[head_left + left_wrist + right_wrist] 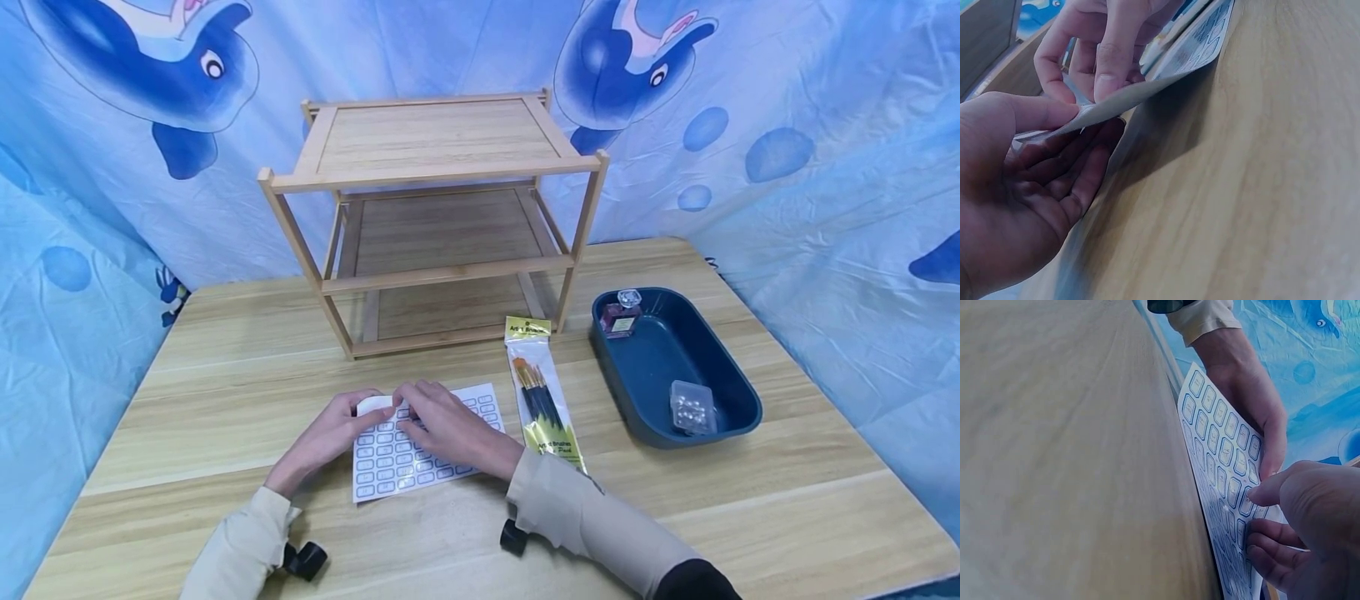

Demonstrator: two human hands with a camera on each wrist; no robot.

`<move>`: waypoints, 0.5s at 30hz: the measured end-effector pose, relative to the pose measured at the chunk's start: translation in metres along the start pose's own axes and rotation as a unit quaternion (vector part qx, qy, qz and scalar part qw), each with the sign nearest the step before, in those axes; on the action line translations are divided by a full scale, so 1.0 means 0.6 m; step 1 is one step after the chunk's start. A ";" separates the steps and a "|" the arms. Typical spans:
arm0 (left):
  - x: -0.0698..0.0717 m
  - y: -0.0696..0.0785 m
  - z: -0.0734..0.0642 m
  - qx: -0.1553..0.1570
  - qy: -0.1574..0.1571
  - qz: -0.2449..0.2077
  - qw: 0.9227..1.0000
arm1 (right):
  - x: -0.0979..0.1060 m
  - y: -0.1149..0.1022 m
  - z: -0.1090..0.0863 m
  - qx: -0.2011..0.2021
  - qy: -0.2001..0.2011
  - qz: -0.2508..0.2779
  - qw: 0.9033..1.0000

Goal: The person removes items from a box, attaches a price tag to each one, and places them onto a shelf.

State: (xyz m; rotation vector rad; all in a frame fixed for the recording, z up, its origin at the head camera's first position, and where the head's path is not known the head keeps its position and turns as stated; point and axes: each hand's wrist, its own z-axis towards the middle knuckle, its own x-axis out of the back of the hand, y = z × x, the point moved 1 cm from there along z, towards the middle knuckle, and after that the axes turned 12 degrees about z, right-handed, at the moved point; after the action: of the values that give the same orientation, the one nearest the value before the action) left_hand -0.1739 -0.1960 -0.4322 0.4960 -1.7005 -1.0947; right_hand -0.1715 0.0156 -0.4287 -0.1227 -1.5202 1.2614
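A white sheet of sticker labels point(397, 479), printed with rows of blue-outlined frames, lies slanted on the table in the head view. My left hand point(330, 433) pinches its far left corner, thumb on top and fingers beneath; the left wrist view shows that part of the sheet point(1141, 94) lifted off the wood. Right beside the left thumb, my right hand point(450, 421) has its fingertips at the same edge, pinching there at a small raised, whitish piece point(1077, 89). In the right wrist view the right thumb point(1266, 490) lies against the printed face.
To the right of the sheet is a plastic pack of artist brushes point(540, 396). Further right stands a dark blue bin point(626, 387) holding a perfume bottle point(621, 318) and a small clear box point(692, 407). A three-tier wooden rack point(442, 137) stands behind, before a blue dolphin-print curtain point(480, 50).
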 end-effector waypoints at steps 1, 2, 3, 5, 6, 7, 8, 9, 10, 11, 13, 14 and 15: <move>0.000 0.000 0.000 -0.001 -0.001 -0.003 1.000 | 0.000 0.000 0.000 0.001 0.000 -0.002 1.000; 0.000 -0.001 0.000 -0.002 -0.002 -0.006 1.000 | 0.000 0.000 0.000 0.002 0.000 -0.007 1.000; 0.000 -0.001 0.000 -0.002 -0.003 -0.008 1.000 | 0.001 -0.001 -0.001 0.005 0.000 -0.013 1.000; 0.000 -0.002 0.000 -0.001 -0.004 -0.012 1.000 | 0.001 -0.001 -0.001 0.011 0.001 -0.026 1.000; 0.000 -0.002 0.000 0.001 -0.004 -0.014 1.000 | 0.001 -0.001 -0.001 0.015 0.002 -0.033 0.999; 0.000 -0.002 0.000 0.003 -0.004 -0.013 1.000 | 0.001 -0.001 -0.001 0.019 0.003 -0.038 0.999; 0.001 -0.002 0.000 0.005 -0.004 -0.014 1.000 | 0.001 -0.001 -0.001 0.024 0.004 -0.043 0.999; 0.001 -0.002 0.000 0.007 -0.005 -0.015 1.000 | 0.001 -0.001 -0.001 0.027 0.005 -0.047 0.999; 0.001 -0.002 0.000 0.009 -0.006 -0.016 1.000 | 0.001 -0.001 -0.001 0.030 0.007 -0.050 0.998; 0.001 -0.002 0.000 0.010 -0.006 -0.015 1.000 | 0.000 0.000 -0.001 0.032 0.008 -0.052 0.998; 0.001 -0.001 0.000 0.009 -0.008 -0.014 1.000 | 0.000 0.000 -0.001 0.036 0.011 -0.056 0.998; 0.001 -0.001 0.000 0.008 -0.009 -0.015 1.000 | 0.000 0.000 -0.002 0.037 0.012 -0.057 0.998; 0.001 -0.001 0.000 0.007 -0.011 -0.015 1.000 | 0.000 0.000 -0.002 0.039 0.013 -0.059 0.997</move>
State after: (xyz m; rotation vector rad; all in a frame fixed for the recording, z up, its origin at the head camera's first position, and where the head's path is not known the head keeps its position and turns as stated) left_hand -0.1743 -0.1967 -0.4322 0.5210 -1.7261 -1.1150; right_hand -0.1706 0.0162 -0.4290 0.0022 -1.4330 1.2175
